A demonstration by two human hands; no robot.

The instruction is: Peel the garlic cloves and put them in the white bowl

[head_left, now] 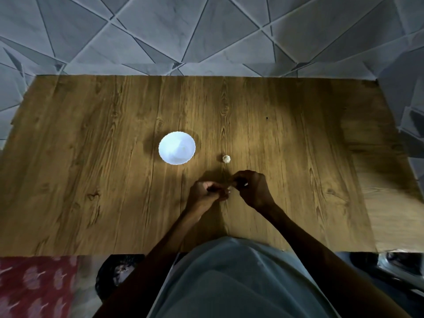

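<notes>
two hands pinching one small pale bit

both hands work above the wooden tabletop [91,157], between its middle and its near edge. the left hand [205,191] and the right hand [251,187] have their fingers curled, and their fingertips come together on a small pale bit [228,191] – too small to tell whether it is clove or skin. a garlic head [226,158] lies on the tabletop just beyond the hands, near the middle and apart from them. the white bowl [160,148] stands to the left of the garlic head, near it but not touching – what it holds cannot be made out. a grey garment [229,283] covers the near edge.
</notes>
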